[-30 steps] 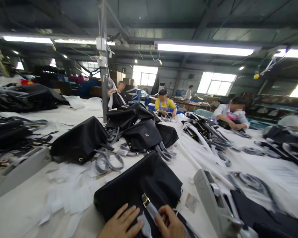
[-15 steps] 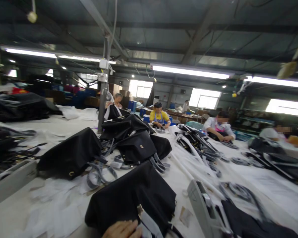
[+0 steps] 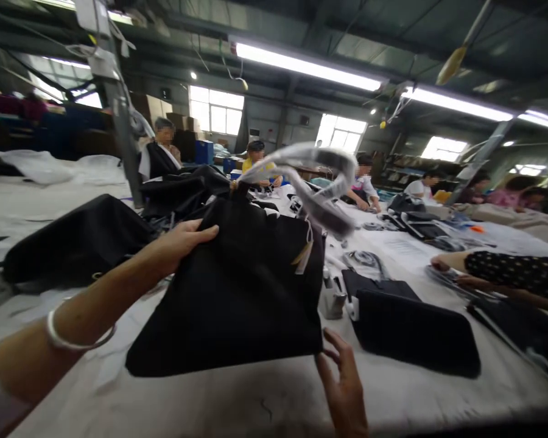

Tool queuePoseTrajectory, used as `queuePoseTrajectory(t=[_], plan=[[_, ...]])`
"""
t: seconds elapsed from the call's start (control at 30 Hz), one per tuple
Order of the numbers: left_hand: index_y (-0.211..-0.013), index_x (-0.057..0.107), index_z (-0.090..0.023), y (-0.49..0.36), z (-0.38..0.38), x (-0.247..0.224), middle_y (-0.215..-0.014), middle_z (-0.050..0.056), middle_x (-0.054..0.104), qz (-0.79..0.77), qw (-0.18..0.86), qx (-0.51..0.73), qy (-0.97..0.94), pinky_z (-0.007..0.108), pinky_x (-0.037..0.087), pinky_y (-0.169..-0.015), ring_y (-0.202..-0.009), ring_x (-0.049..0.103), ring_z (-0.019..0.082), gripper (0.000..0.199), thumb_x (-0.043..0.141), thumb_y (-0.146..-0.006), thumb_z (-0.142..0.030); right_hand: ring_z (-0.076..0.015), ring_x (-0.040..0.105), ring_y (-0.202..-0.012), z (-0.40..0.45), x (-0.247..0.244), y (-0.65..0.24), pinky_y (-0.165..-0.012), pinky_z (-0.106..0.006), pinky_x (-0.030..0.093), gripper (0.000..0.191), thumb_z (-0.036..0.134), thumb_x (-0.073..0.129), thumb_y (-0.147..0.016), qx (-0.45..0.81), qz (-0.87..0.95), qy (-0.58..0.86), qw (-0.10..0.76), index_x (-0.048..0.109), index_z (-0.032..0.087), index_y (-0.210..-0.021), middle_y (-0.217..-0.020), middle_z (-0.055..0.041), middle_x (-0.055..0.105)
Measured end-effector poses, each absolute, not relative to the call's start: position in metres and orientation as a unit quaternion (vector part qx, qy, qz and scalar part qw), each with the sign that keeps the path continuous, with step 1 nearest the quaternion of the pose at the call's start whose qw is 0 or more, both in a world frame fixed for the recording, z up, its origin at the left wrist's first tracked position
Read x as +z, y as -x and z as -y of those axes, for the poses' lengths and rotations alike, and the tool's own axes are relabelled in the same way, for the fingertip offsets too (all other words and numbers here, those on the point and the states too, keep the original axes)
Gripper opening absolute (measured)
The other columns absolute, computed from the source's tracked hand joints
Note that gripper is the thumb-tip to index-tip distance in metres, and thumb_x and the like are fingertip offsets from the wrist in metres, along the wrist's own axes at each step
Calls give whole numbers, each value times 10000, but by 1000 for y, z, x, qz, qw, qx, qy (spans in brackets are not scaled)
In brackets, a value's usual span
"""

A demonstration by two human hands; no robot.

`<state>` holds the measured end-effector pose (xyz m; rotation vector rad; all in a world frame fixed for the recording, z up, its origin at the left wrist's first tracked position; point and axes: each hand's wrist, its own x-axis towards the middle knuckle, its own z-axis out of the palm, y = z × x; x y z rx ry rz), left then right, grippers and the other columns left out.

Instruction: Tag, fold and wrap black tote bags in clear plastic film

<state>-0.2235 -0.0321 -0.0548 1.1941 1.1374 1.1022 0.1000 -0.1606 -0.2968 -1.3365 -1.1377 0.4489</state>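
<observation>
A black bag [image 3: 242,286] is tilted up in front of me, its flat wide bottom edge nearest me. My left hand [image 3: 187,240] is closed on its upper left side, thumb on the front and fingers hidden behind. At the lower right corner, my right hand [image 3: 342,377] has its thumb and curled fingertips against the bag's edge. A wrapped strap [image 3: 317,207] swings above the bag, blurred by motion. From the upper right side hangs a small tag [image 3: 303,258] on a white string.
Another black bag [image 3: 77,243] lies at left, near a metal post [image 3: 126,146]. At right are a flat black bag [image 3: 415,334] and a grey-white dispenser-like object [image 3: 332,299]. A co-worker's dotted sleeve [image 3: 516,271] reaches in from the right. Several people sit across the table.
The view has swung right. The near bag, lying on the table with one hand at it, is now raised between both my hands. Its strap is in motion.
</observation>
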Motion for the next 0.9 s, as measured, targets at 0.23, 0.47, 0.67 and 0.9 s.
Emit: queuePoseTrajectory(t=[0.23, 0.47, 0.67, 0.9], plan=[[-931, 638, -119, 232, 16, -184, -870, 133, 705, -533, 648, 361, -407, 328, 577, -710, -773, 683, 256, 453, 801, -691, -466, -315, 680, -899, 166, -307, -134, -707, -468, 572, 749, 676, 729, -657, 528, 284, 533, 597, 575, 222, -1232, -1150, -147, 661], [-1182, 546, -213, 270, 26, -248, -1255, 120, 601, -587, 577, 367, -433, 340, 516, -842, -1137, 583, 289, 749, 688, -666, -737, -304, 667, -913, 157, -311, -135, -744, -376, 554, 601, 629, 767, -609, 380, 436, 649, 495, 718, 172, -996, -981, -120, 719], [-1305, 506, -200, 285, 81, -242, -1433, 141, 450, -516, 510, 391, -567, 440, 364, -1097, -1323, 418, 313, 772, 412, -823, -796, -319, 552, -1200, 112, -291, -136, -950, -449, 505, 762, 543, 757, -670, 324, 490, 609, 533, 517, 186, -1299, -1327, -152, 566], [-1440, 379, -226, 287, 125, -233, -1490, 103, 386, -503, 429, 368, -654, 451, 249, -1179, -1388, 316, 332, 884, 492, -779, -802, -284, 634, -1029, 115, -264, -125, -942, -427, 491, 834, 567, 738, -673, 291, 554, 660, 416, 476, 250, -1399, -1095, -71, 669]])
